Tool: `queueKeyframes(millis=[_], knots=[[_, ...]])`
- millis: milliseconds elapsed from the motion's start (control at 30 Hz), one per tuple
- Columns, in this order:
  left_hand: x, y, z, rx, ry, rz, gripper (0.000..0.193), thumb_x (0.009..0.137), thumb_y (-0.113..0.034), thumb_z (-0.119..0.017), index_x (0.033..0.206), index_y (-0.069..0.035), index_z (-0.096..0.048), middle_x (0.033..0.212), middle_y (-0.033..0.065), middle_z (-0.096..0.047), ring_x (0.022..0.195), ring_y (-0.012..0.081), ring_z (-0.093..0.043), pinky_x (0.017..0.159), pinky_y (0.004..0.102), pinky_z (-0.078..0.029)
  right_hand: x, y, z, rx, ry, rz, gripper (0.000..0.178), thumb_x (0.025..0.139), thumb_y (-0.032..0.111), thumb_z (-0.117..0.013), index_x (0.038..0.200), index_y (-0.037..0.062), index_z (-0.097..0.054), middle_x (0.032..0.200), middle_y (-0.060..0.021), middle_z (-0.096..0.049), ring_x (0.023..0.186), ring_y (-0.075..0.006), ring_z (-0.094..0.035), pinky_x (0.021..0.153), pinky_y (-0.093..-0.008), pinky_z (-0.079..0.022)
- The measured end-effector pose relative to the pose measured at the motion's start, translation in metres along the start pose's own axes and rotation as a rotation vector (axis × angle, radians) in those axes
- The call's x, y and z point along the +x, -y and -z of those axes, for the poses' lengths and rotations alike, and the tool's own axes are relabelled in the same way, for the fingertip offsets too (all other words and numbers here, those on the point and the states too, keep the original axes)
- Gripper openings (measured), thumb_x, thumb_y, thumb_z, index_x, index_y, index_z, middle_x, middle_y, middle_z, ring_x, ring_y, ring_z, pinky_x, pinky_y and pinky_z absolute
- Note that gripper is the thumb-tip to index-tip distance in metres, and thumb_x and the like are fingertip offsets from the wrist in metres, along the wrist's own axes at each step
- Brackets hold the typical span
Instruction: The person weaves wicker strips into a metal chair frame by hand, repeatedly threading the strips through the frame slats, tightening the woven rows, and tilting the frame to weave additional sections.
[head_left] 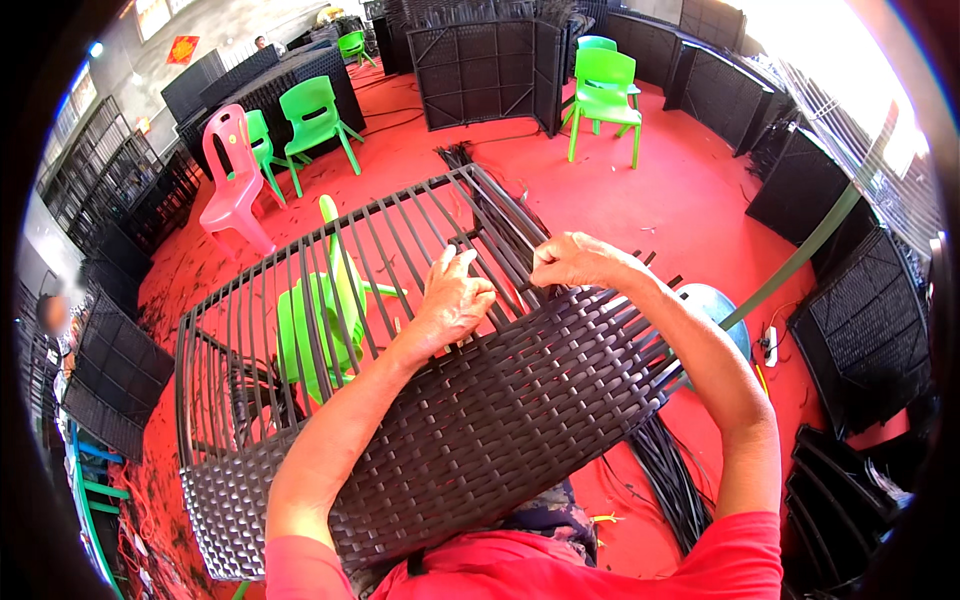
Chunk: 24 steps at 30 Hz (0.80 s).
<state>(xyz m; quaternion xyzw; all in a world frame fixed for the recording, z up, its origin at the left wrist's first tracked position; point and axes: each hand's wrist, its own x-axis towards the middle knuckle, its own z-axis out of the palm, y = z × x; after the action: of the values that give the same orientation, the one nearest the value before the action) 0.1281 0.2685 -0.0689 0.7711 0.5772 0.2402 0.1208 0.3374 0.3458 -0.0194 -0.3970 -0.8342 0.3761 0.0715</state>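
Note:
Across my lap lies a rectangular frame strung with dark slats, its near part covered by a dark brown wicker weave [500, 400]. The far part shows bare parallel slats [300, 260] with gaps between them. My left hand [458, 298] is at the weave's upper edge among the slats, fingers curled; whatever they grip is hidden. To its right, my right hand [578, 262] is closed in a fist over the frame's right part, on a dark flat strip [508, 215] that runs toward the far corner. Loose strip ends [650, 320] stick out past the weave's right edge.
Beneath the frame stands a green chair [320, 330]. A pink chair [228, 180] and green chairs [315, 115] are at the far left, another green chair [605, 90] far right. Woven panels [490, 75] line the room. Black strips [665, 470] lie on the red floor beside me.

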Motion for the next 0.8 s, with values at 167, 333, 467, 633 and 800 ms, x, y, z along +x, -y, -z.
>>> queueKeyframes(millis=[167,333,467,633,800], knots=[[0.006,-0.007,0.005,-0.008,0.14,0.051,0.028,0.077,-0.037,-0.055,0.092,-0.015,-0.067,0.138,0.0223,-0.026,0.128,0.043,-0.013,0.104,0.0493,-0.013,0.007,0.01,-0.018,-0.153,-0.007,0.051,0.022,0.07,0.026,-0.058,0.072,0.0052,-0.064,0.061,-0.005,-0.057,0.057,-0.0121,-0.052,0.053,-0.0293,-0.041],[0.004,0.014,0.0,-0.493,0.007,0.14,0.027,0.077,-0.028,-0.061,0.083,-0.002,-0.065,0.128,0.0181,-0.037,0.113,0.0234,-0.042,0.094,0.0367,-0.033,0.001,0.019,-0.02,-0.036,-0.025,0.048,0.025,0.076,0.026,-0.058,0.09,0.0076,-0.066,0.07,-0.0058,-0.062,0.058,-0.0131,-0.053,0.055,-0.029,-0.042],[-0.017,0.0,0.026,-0.433,-0.161,0.062,0.029,0.08,-0.025,-0.062,0.09,0.002,-0.06,0.095,0.0127,-0.058,0.096,0.0154,-0.051,0.083,0.0306,-0.038,-0.003,0.041,-0.03,0.049,-0.053,0.145,0.032,0.084,0.031,-0.054,0.103,0.0064,-0.061,0.07,-0.0043,-0.059,0.052,-0.0106,-0.049,0.051,-0.0268,-0.042],[-0.033,0.011,0.037,-0.35,-0.076,0.1,0.024,0.078,-0.029,-0.061,0.077,-0.005,-0.067,0.117,0.0181,-0.048,0.114,0.0325,-0.038,0.094,0.0405,-0.03,0.002,0.039,-0.039,0.201,0.082,0.106,0.035,0.082,0.037,-0.055,0.093,0.0052,-0.064,0.059,-0.0015,-0.052,0.048,-0.0079,-0.046,0.044,-0.025,-0.037],[-0.044,0.016,0.025,0.08,-0.034,0.067,0.02,0.08,-0.03,-0.058,0.088,-0.015,-0.068,0.13,0.0198,-0.037,0.125,0.0438,-0.021,0.102,0.0516,-0.019,0.007,0.032,-0.047,-0.003,-0.086,0.084,0.03,0.074,0.029,-0.057,0.063,0.0006,-0.055,0.048,-0.0055,-0.046,0.047,-0.0121,-0.046,0.044,-0.0308,-0.035]])
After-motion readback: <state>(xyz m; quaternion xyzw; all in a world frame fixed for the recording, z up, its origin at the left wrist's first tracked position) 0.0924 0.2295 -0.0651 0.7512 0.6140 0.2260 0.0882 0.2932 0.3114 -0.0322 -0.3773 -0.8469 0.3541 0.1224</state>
